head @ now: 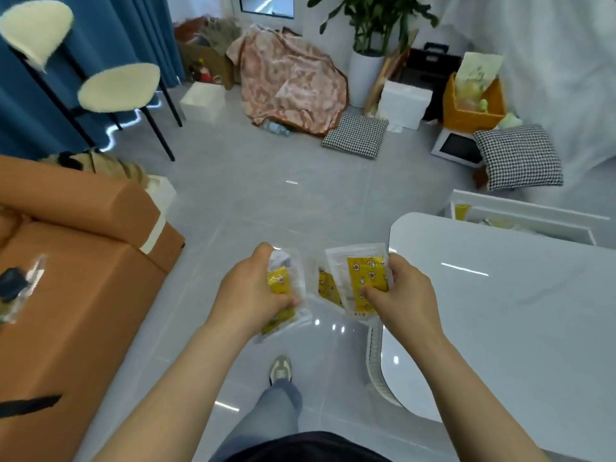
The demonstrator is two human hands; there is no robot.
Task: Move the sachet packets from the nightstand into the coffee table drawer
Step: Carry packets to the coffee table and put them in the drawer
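Yellow sachet packets (366, 278) carry star prints inside clear wrapping. The sofa (83, 261) is orange-brown, the curtain (110, 31) blue, the coffee table (500, 311) white, two cushions (356, 135) black-and-white houndstooth, the floor (250, 181) pale grey, the cloth (290, 78) mottled pink.

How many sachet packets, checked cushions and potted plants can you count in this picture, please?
Sachet packets: 3, two in the right hand, at least one in the left hand
Checked cushions: 2
Potted plants: 1
Total: 6
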